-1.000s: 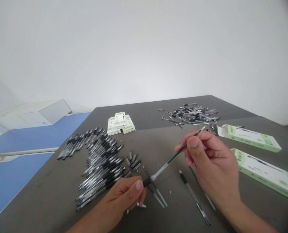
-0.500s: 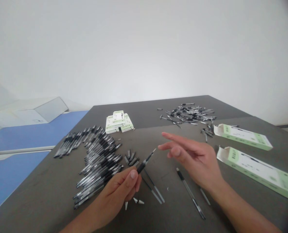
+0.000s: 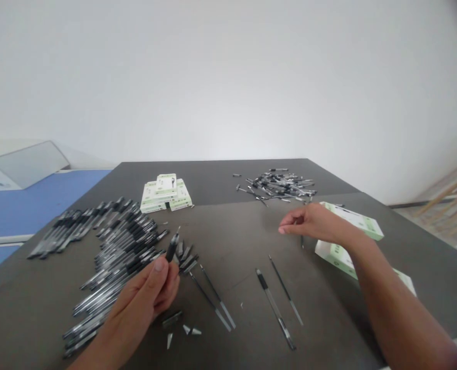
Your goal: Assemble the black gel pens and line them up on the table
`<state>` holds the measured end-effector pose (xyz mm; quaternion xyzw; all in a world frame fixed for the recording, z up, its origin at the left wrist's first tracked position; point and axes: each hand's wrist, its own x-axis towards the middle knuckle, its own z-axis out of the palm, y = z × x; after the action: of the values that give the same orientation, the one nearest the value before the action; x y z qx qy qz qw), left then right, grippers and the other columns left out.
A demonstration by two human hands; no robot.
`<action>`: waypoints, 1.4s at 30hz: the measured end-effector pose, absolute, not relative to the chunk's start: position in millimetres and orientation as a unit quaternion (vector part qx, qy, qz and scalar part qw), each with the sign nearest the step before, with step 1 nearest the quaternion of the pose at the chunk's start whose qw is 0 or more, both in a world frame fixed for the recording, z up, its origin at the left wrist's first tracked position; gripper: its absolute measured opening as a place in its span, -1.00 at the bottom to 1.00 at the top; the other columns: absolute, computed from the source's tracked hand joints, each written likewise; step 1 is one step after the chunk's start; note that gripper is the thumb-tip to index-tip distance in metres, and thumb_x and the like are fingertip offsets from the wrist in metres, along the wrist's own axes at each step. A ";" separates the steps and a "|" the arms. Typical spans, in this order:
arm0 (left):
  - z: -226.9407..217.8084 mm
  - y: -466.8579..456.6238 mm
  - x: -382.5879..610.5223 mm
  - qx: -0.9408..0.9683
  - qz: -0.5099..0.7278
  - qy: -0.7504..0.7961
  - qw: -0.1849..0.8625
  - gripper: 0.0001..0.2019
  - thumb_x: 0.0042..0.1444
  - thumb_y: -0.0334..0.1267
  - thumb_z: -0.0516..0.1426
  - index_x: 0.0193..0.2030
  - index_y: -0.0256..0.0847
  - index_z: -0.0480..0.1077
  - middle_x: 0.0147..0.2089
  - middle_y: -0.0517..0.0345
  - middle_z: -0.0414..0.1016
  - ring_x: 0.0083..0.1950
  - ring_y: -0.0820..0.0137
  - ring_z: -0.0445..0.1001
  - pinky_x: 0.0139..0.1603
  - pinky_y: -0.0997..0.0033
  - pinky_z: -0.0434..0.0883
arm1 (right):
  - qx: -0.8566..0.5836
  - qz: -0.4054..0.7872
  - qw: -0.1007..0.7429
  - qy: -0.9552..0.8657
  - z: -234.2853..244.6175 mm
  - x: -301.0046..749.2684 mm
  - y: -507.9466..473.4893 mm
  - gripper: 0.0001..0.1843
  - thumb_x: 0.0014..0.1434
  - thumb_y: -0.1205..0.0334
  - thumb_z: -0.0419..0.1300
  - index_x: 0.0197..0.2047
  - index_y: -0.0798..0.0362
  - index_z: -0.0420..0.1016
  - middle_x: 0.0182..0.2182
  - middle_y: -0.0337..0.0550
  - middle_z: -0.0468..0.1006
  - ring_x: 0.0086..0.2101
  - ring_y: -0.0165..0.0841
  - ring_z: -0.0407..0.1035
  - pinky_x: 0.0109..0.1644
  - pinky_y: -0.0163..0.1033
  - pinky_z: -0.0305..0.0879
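My left hand [image 3: 154,290] is closed around a clear-barrelled pen [image 3: 171,246] with a black grip, its point upward and uncapped. Out to the right, my right hand [image 3: 313,222] has its fingers curled together near the green-and-white boxes; whatever is between the fingertips is hidden. A small dark piece [image 3: 302,241] shows just below that hand. Between the hands lie a pen without a cap [image 3: 275,307] and a thin refill [image 3: 286,290]. Two more refills [image 3: 213,298] rest close to my left hand, with small pale cone tips [image 3: 192,330] and black caps [image 3: 187,257] around it.
A large heap of pens [image 3: 124,257] spreads across the left of the dark table [image 3: 228,231]. Small boxes [image 3: 166,191] are stacked at the back left, and pen parts [image 3: 280,185] pile up at the back right. Two long boxes [image 3: 367,223] lie partly behind my right arm.
My right hand has moved away from the pen's tip to the right, its spread fingers now curled. My left hand still holds the pen, now more upright. The view has turned right.
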<state>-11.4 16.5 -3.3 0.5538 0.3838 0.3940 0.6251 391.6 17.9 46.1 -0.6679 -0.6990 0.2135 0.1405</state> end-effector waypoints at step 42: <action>0.1 22.9 -13.3 0.593 0.414 0.403 0.560 -0.37 0.35 0.35 0.13 -0.50 -0.13 0.21 -0.56 0.36 0.03 -0.53 0.47 -0.05 -0.56 0.42 0.00 | -0.545 0.303 0.031 -0.781 13.1 346.5 -29.6 -0.75 0.30 -0.06 0.38 -0.34 -0.13 0.67 -0.49 -0.29 0.65 -0.49 -0.32 0.49 -0.43 -0.26 0.15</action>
<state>-13.3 22.9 0.1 0.5934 0.4033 0.4140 0.5602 346.5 -29.6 13.1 -0.5452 -0.7811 0.3028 0.0315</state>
